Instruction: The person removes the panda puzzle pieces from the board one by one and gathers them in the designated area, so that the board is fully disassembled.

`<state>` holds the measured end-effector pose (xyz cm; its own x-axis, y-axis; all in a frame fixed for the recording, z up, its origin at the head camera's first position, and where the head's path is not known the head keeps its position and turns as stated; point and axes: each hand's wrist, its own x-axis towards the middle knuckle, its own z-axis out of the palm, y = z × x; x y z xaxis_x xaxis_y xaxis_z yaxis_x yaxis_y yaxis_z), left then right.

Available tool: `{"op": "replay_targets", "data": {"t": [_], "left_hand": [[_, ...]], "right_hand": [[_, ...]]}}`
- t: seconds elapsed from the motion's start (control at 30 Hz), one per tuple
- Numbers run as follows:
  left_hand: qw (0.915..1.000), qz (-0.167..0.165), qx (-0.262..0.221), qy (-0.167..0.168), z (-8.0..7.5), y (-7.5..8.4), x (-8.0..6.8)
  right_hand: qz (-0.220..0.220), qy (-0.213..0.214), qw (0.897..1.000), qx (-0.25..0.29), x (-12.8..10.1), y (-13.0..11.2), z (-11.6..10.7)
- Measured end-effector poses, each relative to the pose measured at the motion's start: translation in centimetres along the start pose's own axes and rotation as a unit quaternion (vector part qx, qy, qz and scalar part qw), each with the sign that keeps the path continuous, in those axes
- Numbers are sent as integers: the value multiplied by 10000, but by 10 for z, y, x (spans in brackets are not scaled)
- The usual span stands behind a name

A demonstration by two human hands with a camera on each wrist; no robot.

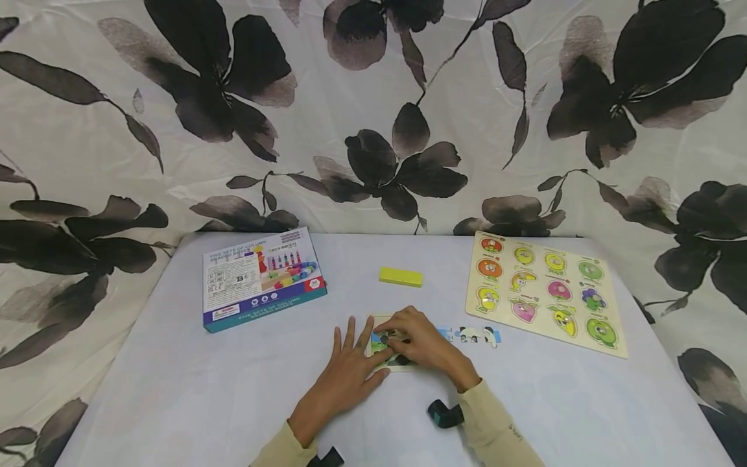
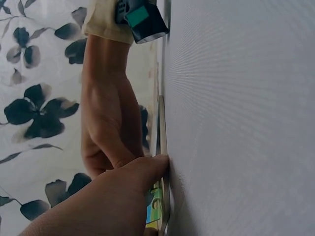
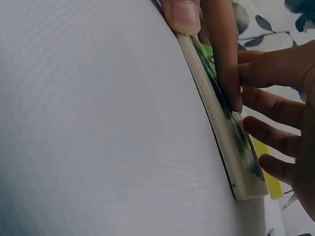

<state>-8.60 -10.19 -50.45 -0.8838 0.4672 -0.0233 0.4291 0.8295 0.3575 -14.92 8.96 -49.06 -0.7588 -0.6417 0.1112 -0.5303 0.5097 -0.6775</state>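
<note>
A small wooden picture puzzle board (image 1: 403, 368) lies on the table, partly hidden under both hands. My left hand (image 1: 349, 376) spreads its fingers over the left side of the board, its thumb at the near edge. In the left wrist view, the left thumb (image 2: 156, 167) presses against the board's rim. From the right, my right hand (image 1: 421, 340) arches over the board, its fingertips touching the green and dark picture. The right wrist view shows these fingers (image 3: 275, 105) resting along the picture surface. Loose puzzle pieces with panda pictures (image 1: 471, 335) lie just right of the right hand.
A yellow block (image 1: 400, 277) lies beyond the board. At the back left is a box labelled for beaded columns (image 1: 262, 279). A large wooden fruit puzzle board (image 1: 545, 295) lies at the right. The floral cloth (image 1: 373, 117) hangs behind the white table (image 1: 175, 402).
</note>
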Motion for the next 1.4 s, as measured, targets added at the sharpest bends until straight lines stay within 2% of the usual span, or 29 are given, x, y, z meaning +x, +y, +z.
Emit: {"op": "replay_targets", "data": {"t": [0.33,0.6,0.87,1.17,1.4], "left_hand": [[10000,45,-27,74,0,0,0],[10000,21,-31,70,1,0,-1],[10000,13,3,-4,-1,2,-1],[9999,-87,32,-142,0,3,-1],[9999,-90,-21,-94,0,2,0]], "right_hand": [[-85,247,9997,-17,1,2,4],[70,475,9980,404,2,4,5],[418,593,9939,836,3,4,3],[769,718,9797,1707,-6,4,-14],[946,875,9776,1665,-29,17,-33]]}}
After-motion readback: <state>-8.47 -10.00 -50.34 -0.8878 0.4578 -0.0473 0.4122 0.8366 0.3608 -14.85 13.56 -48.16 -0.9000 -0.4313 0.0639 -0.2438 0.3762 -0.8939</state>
